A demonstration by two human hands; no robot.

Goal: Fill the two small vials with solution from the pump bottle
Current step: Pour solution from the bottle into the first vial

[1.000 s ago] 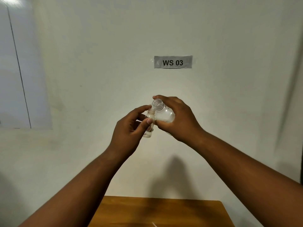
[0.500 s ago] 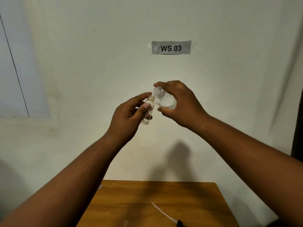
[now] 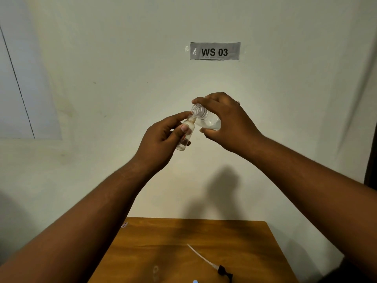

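Held above the table point(image 3: 183, 237), the left hand point(image 3: 161, 144) pinches a small vial point(image 3: 186, 135) while the right hand point(image 3: 226, 123) grips the tilted, uncapped pump bottle point(image 3: 206, 118) at its mouth, suggesting filling is underway; no second vial shows.

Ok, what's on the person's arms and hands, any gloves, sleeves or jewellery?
No gloves: both the left hand and the right hand are bare, and both forearms are uncovered as far as the picture shows, with no sleeves in view. The only thing worn is a small ring on a right-hand finger. No watch or wristband shows.
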